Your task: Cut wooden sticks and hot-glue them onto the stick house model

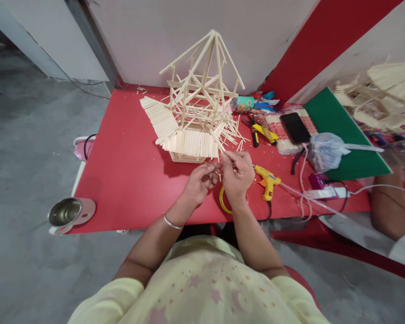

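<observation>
A house frame of thin wooden sticks (197,108) stands on the red table (128,171), with slatted roof panels at its front and left. My left hand (200,180) and my right hand (238,173) meet just in front of it, fingers pinched together on a thin wooden stick (219,165). Loose sticks (234,135) lie by the house's right side. A yellow glue gun (267,181) rests right of my right hand. A yellow ring (223,202) lies under my wrists.
A steel cup (65,212) sits at the table's front-left corner. Pliers, a phone (295,127), stick packets, a plastic bag (326,150), a power strip (326,193) and a green board (344,130) crowd the right. Another person's arm (386,207) rests far right near a second stick model (381,101).
</observation>
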Tool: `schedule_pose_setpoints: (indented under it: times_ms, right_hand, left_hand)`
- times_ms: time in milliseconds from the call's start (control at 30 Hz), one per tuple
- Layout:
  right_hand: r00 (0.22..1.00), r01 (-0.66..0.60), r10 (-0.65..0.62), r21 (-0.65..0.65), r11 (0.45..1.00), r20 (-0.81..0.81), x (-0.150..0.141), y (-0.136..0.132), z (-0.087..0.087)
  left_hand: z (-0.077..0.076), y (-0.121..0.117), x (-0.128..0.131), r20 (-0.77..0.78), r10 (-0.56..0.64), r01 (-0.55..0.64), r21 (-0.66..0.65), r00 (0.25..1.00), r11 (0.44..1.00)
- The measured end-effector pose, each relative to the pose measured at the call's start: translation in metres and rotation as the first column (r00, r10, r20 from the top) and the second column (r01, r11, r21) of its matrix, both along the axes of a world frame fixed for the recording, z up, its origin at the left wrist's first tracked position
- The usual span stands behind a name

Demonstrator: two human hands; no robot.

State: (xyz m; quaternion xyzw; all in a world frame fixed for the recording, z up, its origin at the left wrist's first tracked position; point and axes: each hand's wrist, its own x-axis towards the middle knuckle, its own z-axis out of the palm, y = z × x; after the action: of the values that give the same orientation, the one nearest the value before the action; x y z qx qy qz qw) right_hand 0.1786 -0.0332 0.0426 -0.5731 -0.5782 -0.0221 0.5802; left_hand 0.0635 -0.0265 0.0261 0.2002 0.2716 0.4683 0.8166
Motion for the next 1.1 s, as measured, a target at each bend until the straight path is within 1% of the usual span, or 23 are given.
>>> schedule_pose_setpoints:
  times_ms: [167,467,633,833,1100]
  right_hand:
    - [1.0,0.007,-0.007,-0.029,1.0,-0.007,-0.0001,-0.0006,0.0]
    - [1.0,0.003,-0.003,-0.001,1.0,0.01,-0.0004,0.0007,0.001]
    - [1.0,0.007,-0.007,-0.015,1.0,-0.001,-0.0001,0.0008,0.0005]
    - [0.999,0.027,-0.027,-0.013,1.0,0.033,0.0003,0.0015,0.0008]
    - [1.0,0.002,-0.002,0.002,1.0,0.0,-0.0008,-0.0001,0.001]
  left_hand:
    - [0.0006,-0.0005,0.0004,-0.001,0.01,-0.01,-0.012,1.0,1.0]
    - [-0.0005,-0.0001,0.0005,0.007,-0.001,0.001,0.008,1.0,1.0]
    - [0.0003,-0.0003,0.0006,0.004,0.009,-0.009,-0.022,1.0,1.0]
    - [0.001,-0.0008,0.0005,-0.003,0.007,-0.008,-0.022,1.0,1.0]
    - [-0.001,-0.0008,0.0001,0.01,0.005,-0.005,-0.001,1.0,1.0]
